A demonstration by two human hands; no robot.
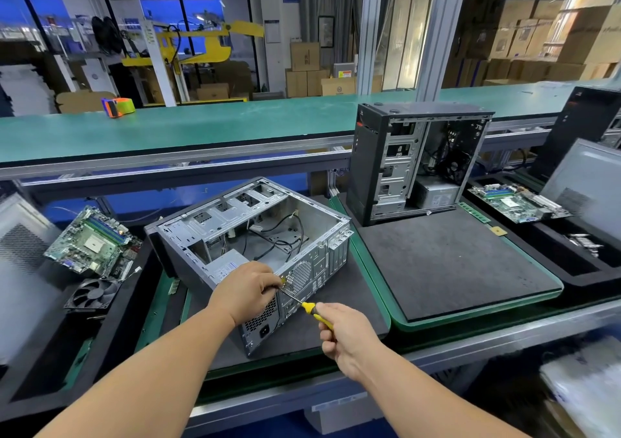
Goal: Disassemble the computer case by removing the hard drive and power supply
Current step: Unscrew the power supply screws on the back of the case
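Observation:
An open grey computer case (312, 216) lies on its side on a dark mat, rear panel toward me. Its power supply (224, 267) sits in the near corner, label up, with black cables trailing across the case floor. My right hand (347, 338) grips the yellow-and-black handle of a screwdriver (311, 310), whose thin shaft points up-left at the rear panel beside the power supply's mesh. My left hand (247, 291) rests on the case's rear top edge, fingertips curled around the screwdriver's tip. No hard drive is visible in the case.
A second case (379, 165) stands upright at the back right behind a bare black mat (447, 266). A motherboard (92, 241) and a fan (92, 294) lie to the left; another motherboard (517, 202) lies at right. A green conveyor (201, 128) runs behind.

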